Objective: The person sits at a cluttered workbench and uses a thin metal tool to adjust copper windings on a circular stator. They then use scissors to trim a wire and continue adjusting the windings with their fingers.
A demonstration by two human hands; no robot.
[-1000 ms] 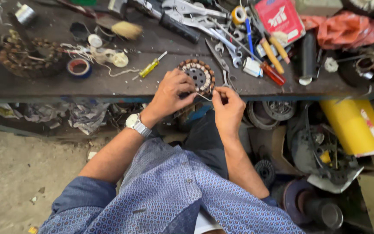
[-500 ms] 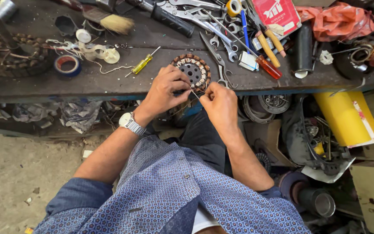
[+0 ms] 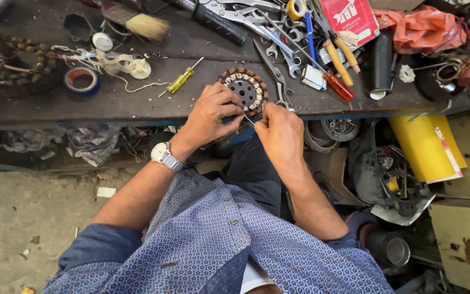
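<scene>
L fingers: left hand [image 3: 209,113] gripping the round stator [image 3: 244,90] at its 7 o'clock rim.
R fingers: right hand [image 3: 280,129] pinching a thin wire [image 3: 249,120] at stator's 5 o'clock.
Stator: lying at near edge of workbench [image 3: 137,103].
Nearby: yellow screwdriver [image 3: 181,80] at 9 o'clock, pliers [image 3: 276,81] at 3 o'clock, tape roll [image 3: 81,80] far at 9.

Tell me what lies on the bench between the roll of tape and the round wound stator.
In the head view, between the tape roll and the stator lies a yellow-handled screwdriver, plus a loose white string.
</scene>
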